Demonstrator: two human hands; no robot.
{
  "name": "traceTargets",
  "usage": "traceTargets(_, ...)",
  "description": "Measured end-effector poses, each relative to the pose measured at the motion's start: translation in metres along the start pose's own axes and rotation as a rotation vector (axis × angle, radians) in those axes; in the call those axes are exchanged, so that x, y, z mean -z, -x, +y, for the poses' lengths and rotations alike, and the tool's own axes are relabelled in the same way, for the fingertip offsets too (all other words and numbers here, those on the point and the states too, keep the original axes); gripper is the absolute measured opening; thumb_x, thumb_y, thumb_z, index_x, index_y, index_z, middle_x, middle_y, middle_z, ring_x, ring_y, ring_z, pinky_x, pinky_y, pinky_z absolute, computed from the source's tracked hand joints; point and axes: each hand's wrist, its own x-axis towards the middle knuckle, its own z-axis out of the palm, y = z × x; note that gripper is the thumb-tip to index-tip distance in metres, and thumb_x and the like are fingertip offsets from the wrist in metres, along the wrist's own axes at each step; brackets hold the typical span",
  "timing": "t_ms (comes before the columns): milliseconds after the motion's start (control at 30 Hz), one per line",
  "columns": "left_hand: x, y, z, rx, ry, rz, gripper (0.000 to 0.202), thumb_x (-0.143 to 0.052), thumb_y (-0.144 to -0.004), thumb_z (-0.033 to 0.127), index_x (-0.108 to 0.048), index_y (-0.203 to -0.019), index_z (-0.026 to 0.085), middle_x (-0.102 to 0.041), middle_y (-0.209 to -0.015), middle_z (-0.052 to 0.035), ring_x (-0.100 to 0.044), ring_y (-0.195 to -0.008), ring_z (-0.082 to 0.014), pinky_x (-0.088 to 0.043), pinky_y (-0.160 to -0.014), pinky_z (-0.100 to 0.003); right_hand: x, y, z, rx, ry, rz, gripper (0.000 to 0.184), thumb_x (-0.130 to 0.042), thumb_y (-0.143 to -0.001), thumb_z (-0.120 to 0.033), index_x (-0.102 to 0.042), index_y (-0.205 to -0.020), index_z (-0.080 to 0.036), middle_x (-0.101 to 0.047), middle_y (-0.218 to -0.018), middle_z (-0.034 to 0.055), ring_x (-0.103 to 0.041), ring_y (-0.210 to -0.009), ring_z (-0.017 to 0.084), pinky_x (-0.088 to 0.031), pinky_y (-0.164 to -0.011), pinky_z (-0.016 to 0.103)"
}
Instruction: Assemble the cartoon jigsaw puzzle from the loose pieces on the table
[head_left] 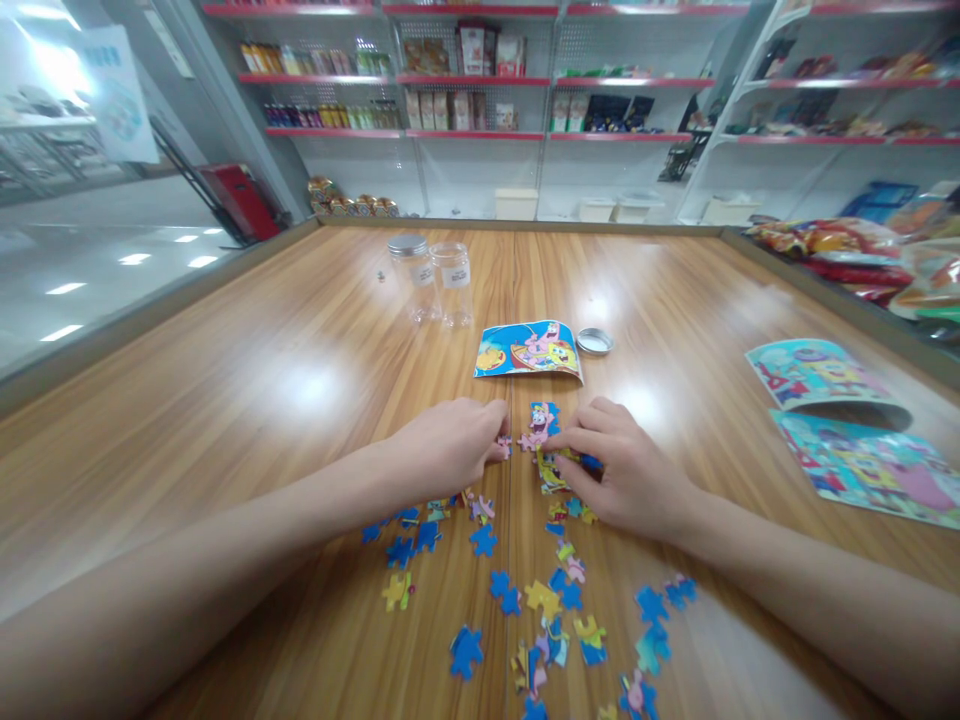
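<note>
A small cluster of joined jigsaw pieces [543,430] lies on the wooden table [300,400] between my hands. My left hand [450,447] is curled, its fingertips pinching a small pink piece at the cluster's left edge. My right hand [626,470] rests with bent fingers pressed on the cluster's right side. Several loose jigsaw pieces [540,610], mostly blue and yellow, are scattered on the table near me. A cartoon reference picture [529,350] lies just beyond the cluster.
Two clear jars [433,280] stand farther back, one with a metal lid, and a loose lid [595,341] lies beside the picture. Two more cartoon sheets [847,420] lie at the right. Snack bags [862,250] pile at the far right edge. Store shelves [480,90] line the back wall.
</note>
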Motion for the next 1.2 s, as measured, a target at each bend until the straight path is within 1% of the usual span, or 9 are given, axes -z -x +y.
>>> traceTargets(133,-0.004,-0.002,-0.002,0.008,0.031,0.02,0.017,-0.059,-0.095,0.03,-0.058,-0.107,0.017,-0.071,-0.097,-0.008,-0.068,-0.092,-0.0258,-0.044,-0.07,-0.032,0.001,-0.001,0.0,-0.011,0.007,-0.011,0.019,-0.06,-0.09,-0.016,-0.074,-0.102,-0.019,-0.059,-0.083,0.0053,-0.05,-0.083,0.021,-0.037,-0.076,0.036)
traceTargets(267,-0.012,-0.005,-0.006,-0.023,0.112,0.102,0.019,-0.058,-0.096,0.031,-0.057,-0.11,0.018,-0.07,-0.099,-0.0075,-0.067,-0.094,-0.0256,-0.044,-0.072,-0.032,0.0,-0.001,-0.001,-0.012,0.009,-0.016,0.019,-0.059,-0.09,-0.016,-0.073,-0.103,-0.019,-0.06,-0.084,0.0054,-0.05,-0.084,0.021,-0.038,-0.076,0.036)
traceTargets(367,-0.014,-0.007,-0.006,-0.04,0.183,0.134,0.019,-0.057,-0.096,0.031,-0.058,-0.111,0.019,-0.07,-0.094,-0.0054,-0.066,-0.087,-0.0225,-0.043,-0.07,-0.031,-0.001,0.0,0.0,-0.015,0.004,-0.017,0.019,-0.06,-0.09,-0.016,-0.073,-0.103,-0.021,-0.061,-0.085,0.005,-0.05,-0.084,0.021,-0.038,-0.076,0.036)
traceTargets(467,-0.012,-0.008,-0.006,-0.056,0.217,0.129,0.017,-0.057,-0.096,0.03,-0.061,-0.11,0.021,-0.068,-0.087,-0.0031,-0.063,-0.078,-0.0185,-0.041,-0.067,-0.029,-0.001,0.001,0.001,-0.024,-0.002,-0.025,0.02,-0.06,-0.09,-0.016,-0.073,-0.104,-0.022,-0.062,-0.086,0.0049,-0.05,-0.084,0.021,-0.038,-0.077,0.036)
traceTargets(600,-0.01,-0.007,-0.006,-0.062,0.206,0.123,0.018,-0.059,-0.095,0.032,-0.063,-0.108,0.02,-0.067,-0.083,-0.0026,-0.06,-0.073,-0.016,-0.038,-0.064,-0.027,-0.001,0.001,0.001,-0.018,-0.008,-0.021,0.022,-0.06,-0.09,-0.015,-0.072,-0.106,-0.022,-0.062,-0.087,0.0045,-0.05,-0.084,0.021,-0.039,-0.077,0.036)
traceTargets(867,-0.008,-0.006,-0.003,-0.057,0.25,0.113,0.017,-0.061,-0.093,0.028,-0.065,-0.107,0.019,-0.065,-0.079,-0.0018,-0.057,-0.068,-0.0141,-0.036,-0.062,-0.025,0.0,0.0,0.0,-0.001,-0.014,0.004,0.021,-0.06,-0.088,-0.013,-0.072,-0.104,-0.02,-0.061,-0.084,0.0048,-0.05,-0.082,0.02,-0.038,-0.075,0.035)
traceTargets(1000,-0.009,-0.006,-0.004,-0.075,0.261,0.142,0.018,-0.062,-0.093,0.029,-0.064,-0.107,0.019,-0.065,-0.077,-0.0007,-0.056,-0.065,-0.0133,-0.035,-0.06,-0.025,0.0,0.0,0.0,-0.008,-0.017,-0.007,0.02,-0.06,-0.089,-0.014,-0.072,-0.104,-0.02,-0.061,-0.085,0.0048,-0.05,-0.083,0.02,-0.039,-0.075,0.035)
traceTargets(1100,-0.009,-0.006,-0.005,-0.11,0.271,0.15,0.016,-0.063,-0.093,0.026,-0.065,-0.107,0.02,-0.066,-0.077,-0.0001,-0.057,-0.066,-0.0131,-0.037,-0.061,-0.025,0.0,0.001,0.001,-0.015,-0.021,-0.011,0.019,-0.061,-0.089,-0.014,-0.072,-0.104,-0.021,-0.061,-0.085,0.0047,-0.051,-0.084,0.021,-0.04,-0.076,0.036)
traceTargets(1200,-0.009,-0.007,-0.007,-0.175,0.289,0.142,0.008,-0.063,-0.093,0.023,-0.068,-0.097,0.019,-0.07,-0.082,-0.0008,-0.062,-0.073,-0.0134,-0.041,-0.066,-0.025,0.0,0.001,0.002,-0.02,-0.022,-0.012,0.02,-0.061,-0.088,-0.014,-0.072,-0.104,-0.021,-0.062,-0.086,0.0049,-0.051,-0.085,0.021,-0.04,-0.076,0.036)
